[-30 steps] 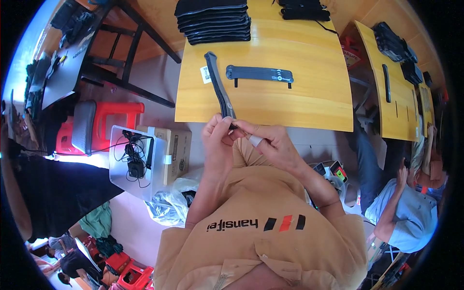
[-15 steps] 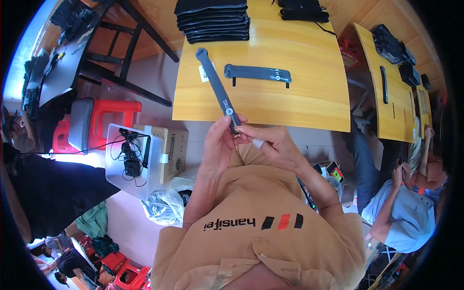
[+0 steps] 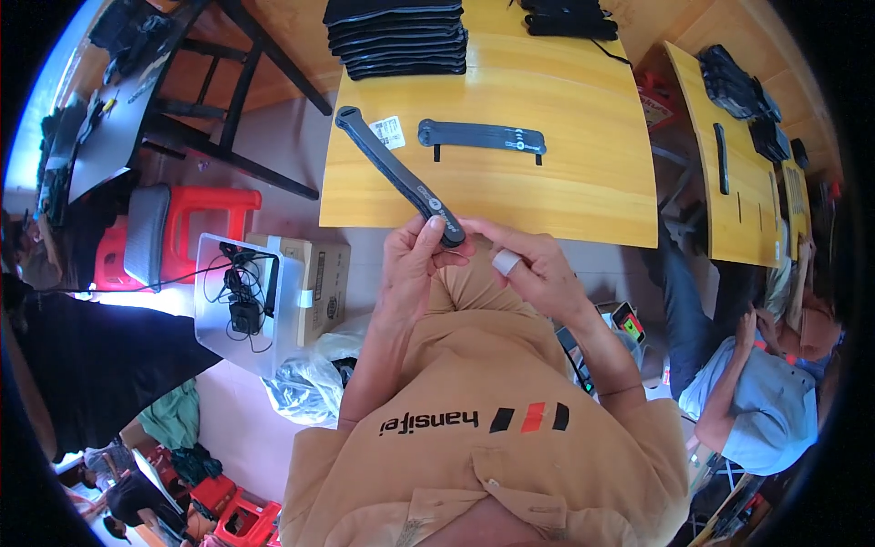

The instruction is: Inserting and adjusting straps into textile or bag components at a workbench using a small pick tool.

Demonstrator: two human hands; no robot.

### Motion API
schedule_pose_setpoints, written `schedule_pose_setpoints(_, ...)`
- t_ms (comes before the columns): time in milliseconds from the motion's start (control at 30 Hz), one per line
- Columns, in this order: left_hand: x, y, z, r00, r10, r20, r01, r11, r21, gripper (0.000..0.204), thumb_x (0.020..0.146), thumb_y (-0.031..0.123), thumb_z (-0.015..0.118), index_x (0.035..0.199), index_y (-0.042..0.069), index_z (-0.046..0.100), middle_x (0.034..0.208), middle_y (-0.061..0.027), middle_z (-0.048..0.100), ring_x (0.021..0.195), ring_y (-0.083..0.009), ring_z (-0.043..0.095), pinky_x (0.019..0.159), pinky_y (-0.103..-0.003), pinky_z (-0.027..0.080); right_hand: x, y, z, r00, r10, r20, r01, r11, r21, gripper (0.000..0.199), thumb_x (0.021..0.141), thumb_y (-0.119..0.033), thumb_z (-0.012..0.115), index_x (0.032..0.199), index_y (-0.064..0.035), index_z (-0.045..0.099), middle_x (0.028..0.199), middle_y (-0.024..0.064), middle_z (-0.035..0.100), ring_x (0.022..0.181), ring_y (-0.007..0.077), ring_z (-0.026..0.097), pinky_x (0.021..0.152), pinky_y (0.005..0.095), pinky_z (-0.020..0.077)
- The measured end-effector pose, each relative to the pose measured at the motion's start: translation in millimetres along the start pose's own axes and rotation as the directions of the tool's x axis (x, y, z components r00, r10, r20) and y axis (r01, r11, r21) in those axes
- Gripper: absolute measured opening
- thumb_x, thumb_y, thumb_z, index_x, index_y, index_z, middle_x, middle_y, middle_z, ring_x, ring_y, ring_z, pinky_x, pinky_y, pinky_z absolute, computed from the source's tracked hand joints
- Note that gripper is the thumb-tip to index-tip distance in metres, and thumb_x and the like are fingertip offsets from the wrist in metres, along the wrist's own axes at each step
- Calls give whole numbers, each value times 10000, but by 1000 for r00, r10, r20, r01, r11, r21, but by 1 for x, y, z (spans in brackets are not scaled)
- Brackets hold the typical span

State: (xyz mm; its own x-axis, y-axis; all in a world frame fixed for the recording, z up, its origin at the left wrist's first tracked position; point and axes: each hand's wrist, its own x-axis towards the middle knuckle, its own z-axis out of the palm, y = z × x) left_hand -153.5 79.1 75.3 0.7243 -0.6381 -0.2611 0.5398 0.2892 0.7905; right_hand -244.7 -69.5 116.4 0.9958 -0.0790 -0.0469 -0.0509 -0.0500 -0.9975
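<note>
My left hand [image 3: 412, 264] and my right hand [image 3: 529, 266] both pinch the near end of a long black strap [image 3: 394, 171] with a white tag near its far end. The strap points away and to the left, over the near left corner of a yellow wooden table [image 3: 565, 187]. A finger of my right hand wears a white band. A second black strap [image 3: 480, 137] lies flat on the table beyond my hands.
A stack of black pieces [image 3: 396, 35] sits at the table's far side. Left of the table are a red stool [image 3: 191, 228], a white box with cables [image 3: 239, 296] and a cardboard box [image 3: 321, 283]. A seated person [image 3: 761, 387] is at the right, by another yellow table [image 3: 743, 173].
The strap has swung from pointing nearly straight away to slanting further left, its far end moving out over the table's left edge. Both hands stay at its near end.
</note>
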Motion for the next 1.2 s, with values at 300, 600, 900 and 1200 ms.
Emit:
schedule_pose_setpoints(300, 1, 0, 4, 1000, 15, -9, -15, 997, -71, 234, 901, 183, 491, 952, -27, 582, 835, -105, 627, 639, -140, 623, 590, -236, 542, 1, 14, 5, 997, -79, 9, 79, 996, -41, 541, 757, 62, 366, 1277, -71, 441, 887, 25, 587, 575, 62, 444, 545, 195, 402)
schedule_pose_setpoints(600, -1, 1, 7, 1000, 13, -12, -14, 998, -61, 237, 895, 165, 497, 969, -43, 581, 843, -110, 625, 642, -147, 630, 590, -240, 553, -1, 16, 0, 998, 2, 56, -4, 999, 39, 522, 769, 61, 369, 1264, -77, 461, 826, 21, 586, 577, 55, 456, 536, 195, 405)
schedule_pose_setpoints(900, 0, -3, 11, 991, 89, -98, -83, 994, 65, 210, 866, 137, 545, 954, -48, 590, 822, -108, 625, 640, -143, 624, 577, -242, 556, -1, 11, 2, 997, -74, 2, 74, 992, -101, 550, 758, 84, 359, 1270, -91, 457, 640, 33, 498, 532, 67, 413, 525, 199, 392)
schedule_pose_setpoints(1200, 1, -4, 19, 979, 133, -155, -120, 988, 94, 176, 842, 96, 574, 936, -50, 606, 794, -99, 628, 620, -139, 621, 576, -241, 560, -2, 9, 7, 991, -87, -98, 64, 974, -219, 585, 698, 120, 359, 1221, -96, 510, 718, 47, 615, 531, 79, 456, 509, 207, 396)
